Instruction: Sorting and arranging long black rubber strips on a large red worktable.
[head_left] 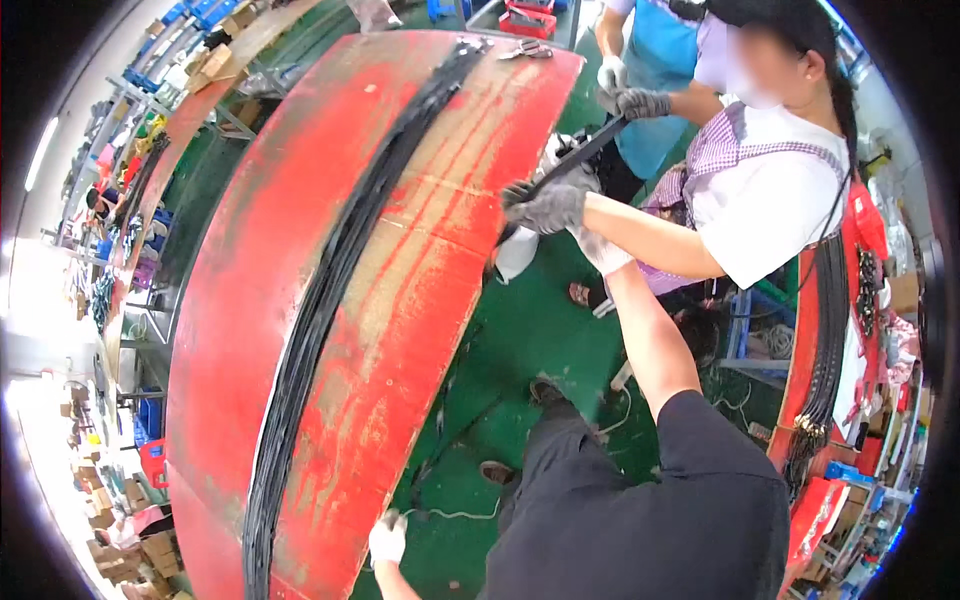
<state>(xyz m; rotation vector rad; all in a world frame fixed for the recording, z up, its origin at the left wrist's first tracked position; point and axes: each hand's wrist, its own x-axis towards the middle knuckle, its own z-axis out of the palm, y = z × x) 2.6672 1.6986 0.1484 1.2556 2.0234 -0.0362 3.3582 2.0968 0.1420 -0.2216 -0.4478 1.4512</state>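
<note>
My left hand, in a white glove, is at the near right edge of the long red table. Its fingers are curled; what they hold, if anything, is too small to make out. My right arm reaches forward, and my white-gloved right hand is partly hidden behind a co-worker's forearm. Close beside it, the co-worker's grey-gloved hand grips a black strap at the table's edge. The co-worker's other grey-gloved hand holds the strap farther up. Along the table lies a bundle of long black straps.
Scissors lie at the table's far end. Another person in a blue apron stands behind the co-worker. To the right, more black straps lie on a second red-topped table. Shelves with boxes line the left, and the floor is green.
</note>
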